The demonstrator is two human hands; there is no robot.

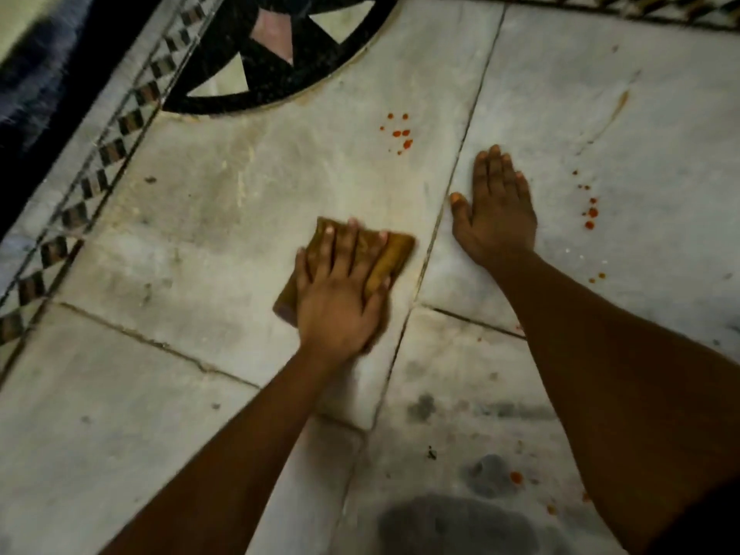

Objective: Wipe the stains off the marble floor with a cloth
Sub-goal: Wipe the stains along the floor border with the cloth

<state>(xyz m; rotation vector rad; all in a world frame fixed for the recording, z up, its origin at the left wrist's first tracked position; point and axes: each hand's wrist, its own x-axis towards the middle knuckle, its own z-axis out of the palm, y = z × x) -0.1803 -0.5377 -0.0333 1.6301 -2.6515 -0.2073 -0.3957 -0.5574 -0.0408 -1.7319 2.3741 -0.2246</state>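
A folded brown cloth (394, 254) lies on the pale marble floor (200, 218) near the middle of the view. My left hand (340, 290) presses flat on the cloth with its fingers spread and straight. My right hand (494, 210) rests flat on the neighbouring slab, palm down, fingers together. A cluster of red-orange stains (400, 134) sits on the floor beyond the cloth. More red spots (590, 212) lie right of my right hand, and a few red drops (516, 477) are near the bottom right.
A black round inlay with pale triangles (280, 54) fills the top centre. A checkered border strip (112, 150) runs diagonally along the left. Dark grey smudges (452, 522) mark the slab at the bottom. Grout lines cross between the slabs.
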